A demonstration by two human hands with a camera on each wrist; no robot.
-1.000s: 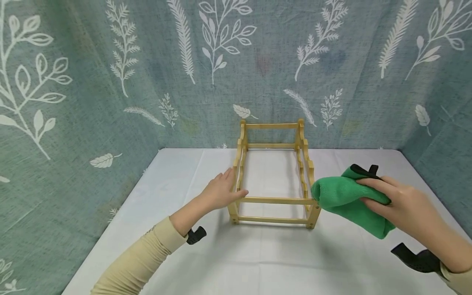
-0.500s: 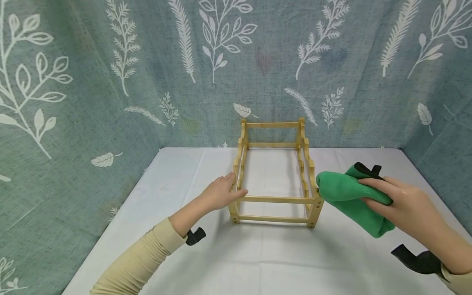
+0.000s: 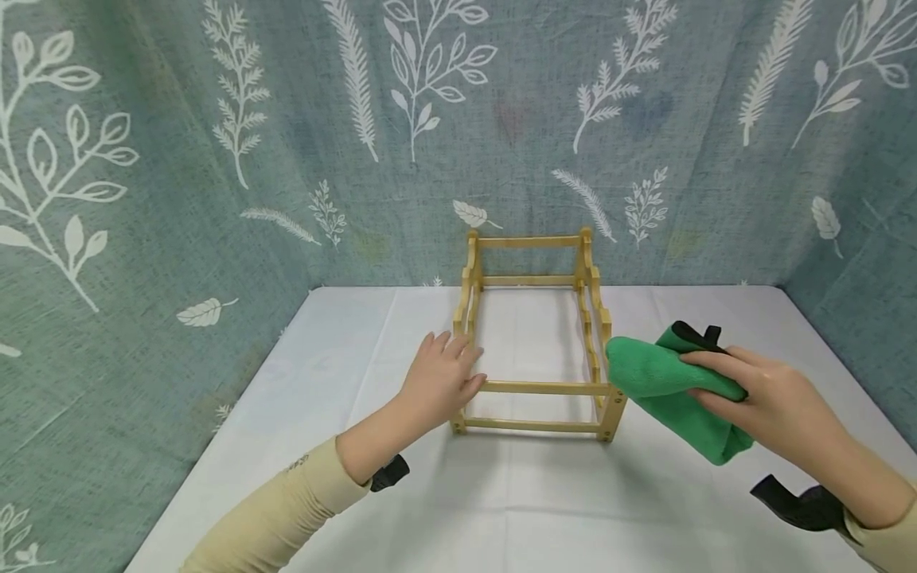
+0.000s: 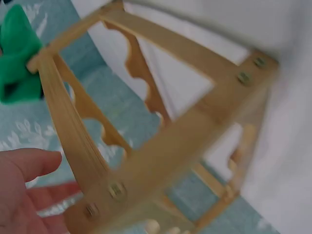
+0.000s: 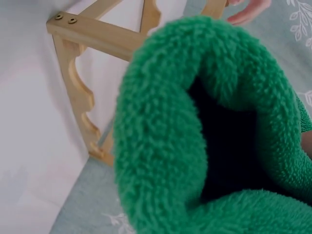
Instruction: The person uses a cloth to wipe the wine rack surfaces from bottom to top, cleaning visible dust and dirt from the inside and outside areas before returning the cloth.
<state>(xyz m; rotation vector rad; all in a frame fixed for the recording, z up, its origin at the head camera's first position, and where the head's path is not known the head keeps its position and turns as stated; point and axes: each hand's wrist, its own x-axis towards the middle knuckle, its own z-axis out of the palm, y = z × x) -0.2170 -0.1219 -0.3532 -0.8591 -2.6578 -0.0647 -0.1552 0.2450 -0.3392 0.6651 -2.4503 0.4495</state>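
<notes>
A wooden rack (image 3: 540,388) with scalloped side rails stands on the white table. My left hand (image 3: 440,380) is at its near left corner, fingers extended over the side rail, thumb beside the front crossbar. In the left wrist view that thumb (image 4: 41,163) looks apart from the wood, and some fingers are partly hidden behind the corner. My right hand (image 3: 770,398) grips a folded green towel (image 3: 673,382) with a dark edge. The towel is by the rack's near right corner; whether it touches the wood, I cannot tell. In the right wrist view the towel (image 5: 161,122) covers much of the rack.
The white tabletop (image 3: 501,501) extends around the rack. Blue-green curtains (image 3: 401,199) with white leaf prints hang behind and at both sides. A black strap (image 3: 802,503) is on the right wrist, another (image 3: 390,473) on the left.
My left hand has shifted slightly right, so its fingers lie over the left rail. The towel, still in my right hand, has moved slightly right, then back left. The rack stays in place.
</notes>
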